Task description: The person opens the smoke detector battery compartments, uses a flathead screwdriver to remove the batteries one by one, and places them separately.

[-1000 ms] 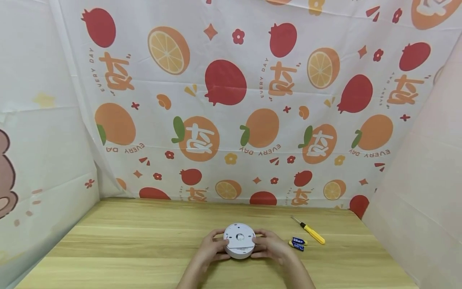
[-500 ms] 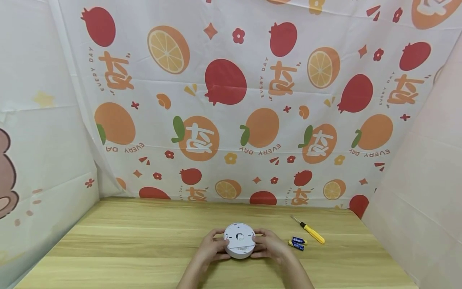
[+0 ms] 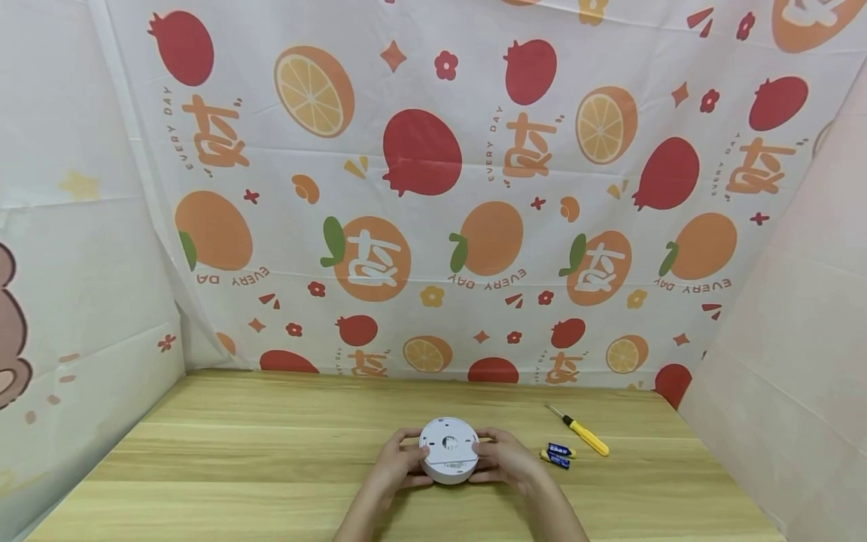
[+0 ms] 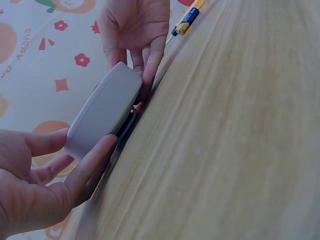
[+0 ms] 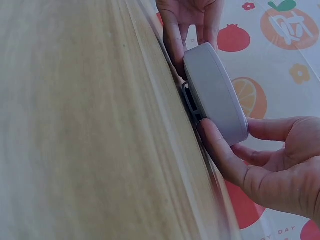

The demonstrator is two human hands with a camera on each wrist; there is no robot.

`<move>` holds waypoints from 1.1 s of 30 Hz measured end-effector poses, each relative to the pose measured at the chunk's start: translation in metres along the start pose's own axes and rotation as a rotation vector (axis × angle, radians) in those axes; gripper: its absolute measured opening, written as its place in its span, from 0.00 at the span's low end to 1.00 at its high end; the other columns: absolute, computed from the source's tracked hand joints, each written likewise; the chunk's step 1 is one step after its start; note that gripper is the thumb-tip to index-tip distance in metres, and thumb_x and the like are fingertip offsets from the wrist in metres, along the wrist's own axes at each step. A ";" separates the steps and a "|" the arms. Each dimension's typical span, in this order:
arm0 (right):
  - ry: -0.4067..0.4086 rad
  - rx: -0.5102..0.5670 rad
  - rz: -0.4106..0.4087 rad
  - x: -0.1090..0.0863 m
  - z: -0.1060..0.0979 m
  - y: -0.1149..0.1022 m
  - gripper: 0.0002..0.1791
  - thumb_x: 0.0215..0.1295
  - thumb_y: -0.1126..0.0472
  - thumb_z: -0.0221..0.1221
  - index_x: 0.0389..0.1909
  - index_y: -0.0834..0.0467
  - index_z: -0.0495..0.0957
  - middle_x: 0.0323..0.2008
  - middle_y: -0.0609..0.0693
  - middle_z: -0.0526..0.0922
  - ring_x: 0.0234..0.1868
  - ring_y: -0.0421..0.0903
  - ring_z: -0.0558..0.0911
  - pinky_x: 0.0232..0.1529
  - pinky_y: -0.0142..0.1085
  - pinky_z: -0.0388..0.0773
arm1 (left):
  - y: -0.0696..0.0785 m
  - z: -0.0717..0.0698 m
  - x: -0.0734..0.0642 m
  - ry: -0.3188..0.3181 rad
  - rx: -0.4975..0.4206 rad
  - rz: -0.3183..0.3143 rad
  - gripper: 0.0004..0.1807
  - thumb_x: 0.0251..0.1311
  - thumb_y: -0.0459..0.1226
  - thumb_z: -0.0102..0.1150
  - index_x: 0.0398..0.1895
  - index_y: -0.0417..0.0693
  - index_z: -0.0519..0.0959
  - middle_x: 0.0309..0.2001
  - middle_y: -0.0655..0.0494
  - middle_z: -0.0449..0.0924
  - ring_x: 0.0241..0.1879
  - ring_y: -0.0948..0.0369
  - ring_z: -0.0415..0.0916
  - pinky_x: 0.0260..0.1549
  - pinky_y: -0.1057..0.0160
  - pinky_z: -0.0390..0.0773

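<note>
A round white device [image 3: 448, 454], like a smoke alarm, is held between both hands in the head view. Its face with a small central hole, slots and a printed label points up. My left hand [image 3: 398, 464] grips the left rim, thumb on the face and fingers below. On the opposite rim my right hand [image 3: 509, 461] has the same hold. Both wrist views show the device's smooth side wall [image 4: 102, 115] and a dark loop-like part [image 5: 191, 100] beneath it, close to the tabletop. How the underside is shaped is mostly hidden.
Two blue and yellow batteries [image 3: 558, 455] lie on the wooden table [image 3: 271, 452], right of the right hand. Behind them is a yellow-handled screwdriver [image 3: 588, 436]. A fruit-print cloth [image 3: 420, 316] hangs along the back edge.
</note>
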State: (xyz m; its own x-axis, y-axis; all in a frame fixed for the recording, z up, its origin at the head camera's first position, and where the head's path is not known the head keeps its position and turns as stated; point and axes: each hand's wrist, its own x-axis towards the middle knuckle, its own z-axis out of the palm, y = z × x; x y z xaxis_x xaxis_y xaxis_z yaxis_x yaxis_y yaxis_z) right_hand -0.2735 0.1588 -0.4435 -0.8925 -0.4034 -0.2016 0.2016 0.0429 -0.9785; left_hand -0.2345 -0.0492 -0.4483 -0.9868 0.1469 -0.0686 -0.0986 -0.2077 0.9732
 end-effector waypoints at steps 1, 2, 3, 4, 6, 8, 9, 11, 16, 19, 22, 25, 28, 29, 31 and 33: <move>-0.002 -0.003 -0.002 0.000 0.000 0.000 0.26 0.64 0.69 0.49 0.60 0.76 0.55 0.36 0.59 0.76 0.34 0.51 0.79 0.40 0.49 0.79 | 0.000 0.000 0.000 0.005 0.003 -0.004 0.23 0.60 0.26 0.48 0.57 0.25 0.57 0.42 0.37 0.72 0.31 0.54 0.76 0.32 0.52 0.81; -0.003 -0.006 -0.004 -0.001 0.000 -0.001 0.26 0.64 0.69 0.49 0.60 0.76 0.55 0.36 0.59 0.76 0.34 0.51 0.79 0.40 0.49 0.79 | 0.001 0.001 0.000 0.009 0.005 -0.006 0.23 0.60 0.26 0.48 0.57 0.25 0.56 0.42 0.37 0.72 0.31 0.54 0.76 0.32 0.52 0.81; -0.005 -0.008 -0.007 -0.001 0.001 -0.001 0.26 0.64 0.69 0.49 0.60 0.76 0.55 0.36 0.60 0.76 0.34 0.51 0.79 0.40 0.49 0.79 | 0.001 0.001 0.000 0.012 0.008 -0.008 0.23 0.60 0.26 0.48 0.57 0.25 0.56 0.42 0.36 0.72 0.31 0.54 0.75 0.32 0.52 0.81; -0.006 -0.010 -0.009 -0.001 0.001 -0.001 0.26 0.64 0.70 0.49 0.60 0.76 0.55 0.37 0.60 0.76 0.34 0.51 0.79 0.40 0.49 0.79 | 0.001 0.001 0.000 0.015 0.009 -0.009 0.23 0.60 0.26 0.48 0.57 0.25 0.56 0.42 0.36 0.72 0.31 0.54 0.75 0.32 0.52 0.81; -0.008 -0.012 -0.015 -0.001 0.001 -0.002 0.26 0.63 0.70 0.49 0.60 0.76 0.55 0.38 0.60 0.75 0.34 0.52 0.79 0.40 0.49 0.79 | 0.001 0.002 0.000 0.019 0.012 -0.011 0.23 0.60 0.26 0.47 0.57 0.25 0.56 0.42 0.36 0.71 0.31 0.54 0.76 0.32 0.52 0.81; -0.007 -0.013 -0.017 -0.001 0.001 -0.002 0.26 0.63 0.71 0.49 0.60 0.76 0.55 0.39 0.61 0.74 0.34 0.52 0.78 0.40 0.49 0.79 | 0.002 0.002 -0.001 0.020 0.014 -0.012 0.23 0.61 0.26 0.47 0.57 0.26 0.57 0.42 0.37 0.72 0.31 0.54 0.76 0.32 0.52 0.81; -0.007 -0.012 -0.017 -0.002 0.001 -0.002 0.27 0.63 0.71 0.49 0.60 0.77 0.55 0.39 0.61 0.73 0.34 0.52 0.78 0.40 0.49 0.79 | 0.002 0.002 -0.001 0.020 0.014 -0.011 0.23 0.61 0.26 0.47 0.57 0.26 0.57 0.42 0.37 0.72 0.31 0.54 0.76 0.32 0.52 0.81; -0.005 -0.010 -0.015 -0.001 0.001 -0.003 0.27 0.63 0.72 0.49 0.61 0.77 0.55 0.40 0.61 0.72 0.34 0.52 0.78 0.39 0.49 0.79 | 0.002 0.002 -0.001 0.022 0.016 -0.008 0.22 0.61 0.26 0.47 0.57 0.26 0.57 0.41 0.37 0.72 0.30 0.54 0.76 0.31 0.52 0.81; -0.003 -0.001 -0.008 0.000 0.001 -0.004 0.27 0.63 0.72 0.50 0.61 0.76 0.55 0.43 0.62 0.71 0.35 0.52 0.78 0.39 0.49 0.79 | 0.001 0.004 -0.001 0.039 0.020 0.000 0.20 0.62 0.27 0.46 0.55 0.28 0.58 0.39 0.39 0.71 0.29 0.54 0.75 0.30 0.53 0.82; 0.003 0.005 -0.010 0.000 0.001 -0.004 0.27 0.62 0.73 0.50 0.61 0.76 0.55 0.44 0.62 0.70 0.36 0.52 0.78 0.39 0.50 0.79 | 0.001 0.005 -0.001 0.055 0.022 -0.001 0.19 0.62 0.27 0.46 0.54 0.29 0.59 0.38 0.40 0.71 0.28 0.55 0.74 0.28 0.54 0.82; 0.001 0.008 -0.012 0.000 0.001 -0.004 0.28 0.60 0.75 0.51 0.61 0.76 0.55 0.43 0.62 0.71 0.36 0.52 0.78 0.39 0.50 0.79 | 0.000 0.006 -0.001 0.074 0.024 -0.003 0.17 0.63 0.27 0.46 0.53 0.29 0.60 0.37 0.42 0.71 0.26 0.56 0.73 0.26 0.55 0.82; -0.009 0.006 -0.015 0.000 0.001 -0.005 0.30 0.59 0.76 0.51 0.62 0.76 0.55 0.41 0.62 0.71 0.35 0.52 0.78 0.39 0.48 0.80 | -0.001 0.007 0.000 0.091 0.023 -0.001 0.16 0.64 0.28 0.46 0.52 0.30 0.60 0.35 0.44 0.70 0.24 0.58 0.73 0.24 0.56 0.82; -0.015 0.004 -0.018 0.001 0.001 -0.005 0.31 0.58 0.76 0.51 0.62 0.76 0.54 0.41 0.62 0.70 0.35 0.52 0.78 0.39 0.48 0.80 | -0.001 0.007 0.002 0.099 0.021 0.001 0.15 0.64 0.29 0.46 0.51 0.30 0.60 0.34 0.45 0.70 0.22 0.58 0.72 0.23 0.56 0.82; -0.015 0.006 -0.018 0.001 0.001 -0.005 0.31 0.57 0.76 0.51 0.62 0.76 0.54 0.41 0.62 0.70 0.35 0.52 0.77 0.39 0.48 0.80 | -0.002 0.007 0.002 0.101 0.020 0.002 0.15 0.64 0.29 0.46 0.51 0.30 0.60 0.34 0.45 0.70 0.22 0.58 0.72 0.22 0.56 0.82; -0.016 0.011 -0.016 0.001 0.000 -0.005 0.32 0.57 0.77 0.51 0.63 0.76 0.53 0.42 0.63 0.71 0.35 0.52 0.78 0.39 0.48 0.79 | -0.002 0.007 0.003 0.101 0.019 0.001 0.15 0.64 0.29 0.46 0.51 0.30 0.60 0.34 0.45 0.70 0.21 0.58 0.72 0.22 0.56 0.82; -0.018 0.012 -0.016 0.001 0.000 -0.004 0.32 0.56 0.77 0.51 0.63 0.76 0.53 0.42 0.63 0.71 0.35 0.52 0.78 0.40 0.49 0.79 | -0.002 0.007 0.003 0.100 0.020 0.000 0.15 0.65 0.29 0.46 0.51 0.30 0.60 0.34 0.44 0.70 0.21 0.58 0.72 0.22 0.56 0.82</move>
State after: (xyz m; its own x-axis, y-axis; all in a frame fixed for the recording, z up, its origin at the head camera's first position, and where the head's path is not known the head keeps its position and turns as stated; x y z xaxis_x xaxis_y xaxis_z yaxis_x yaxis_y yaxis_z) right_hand -0.2755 0.1581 -0.4396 -0.8882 -0.4207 -0.1849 0.1924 0.0250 -0.9810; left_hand -0.2360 -0.0413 -0.4491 -0.9948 0.0499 -0.0891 -0.0970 -0.1885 0.9773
